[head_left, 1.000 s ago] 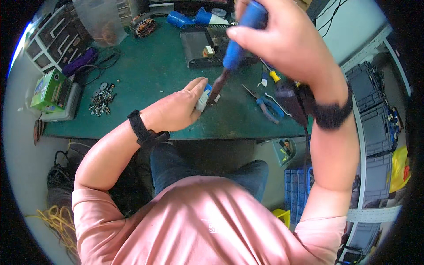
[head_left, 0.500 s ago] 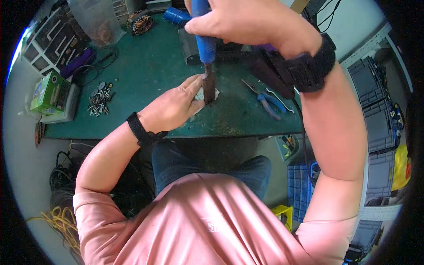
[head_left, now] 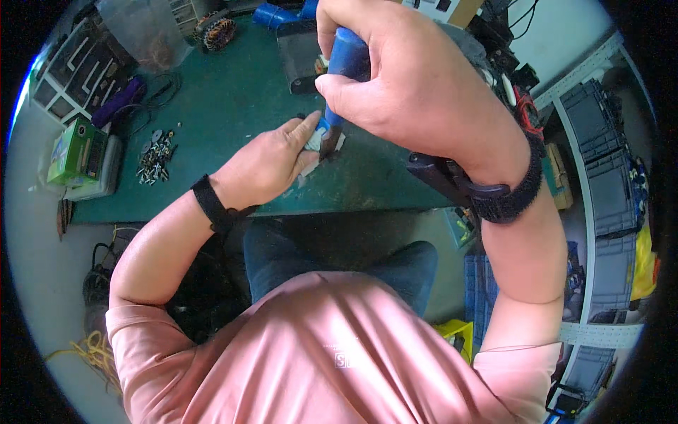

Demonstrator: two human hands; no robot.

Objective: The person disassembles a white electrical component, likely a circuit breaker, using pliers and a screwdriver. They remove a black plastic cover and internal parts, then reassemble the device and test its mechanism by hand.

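Note:
My right hand is wrapped round the blue handle of a chisel-like tool. Its flat, dark blade points down at the bench, and its lower end stands by a small pale piece with some blue on it. Thumb and fingers of my left hand close on that piece and hold it against the bench top, right beside the blade. Exactly where the blade's edge touches is hard to make out.
Loose screws and small metal parts lie on the green bench at the left, by a green box. A wire-wound coil and a blue pipe piece stand at the back. Grey bins line the right.
My right hand has come down and nearer with the tool, whose handle now tilts. Its arm now covers the pliers that lay at the right. My left hand keeps its grip, shifted slightly left.

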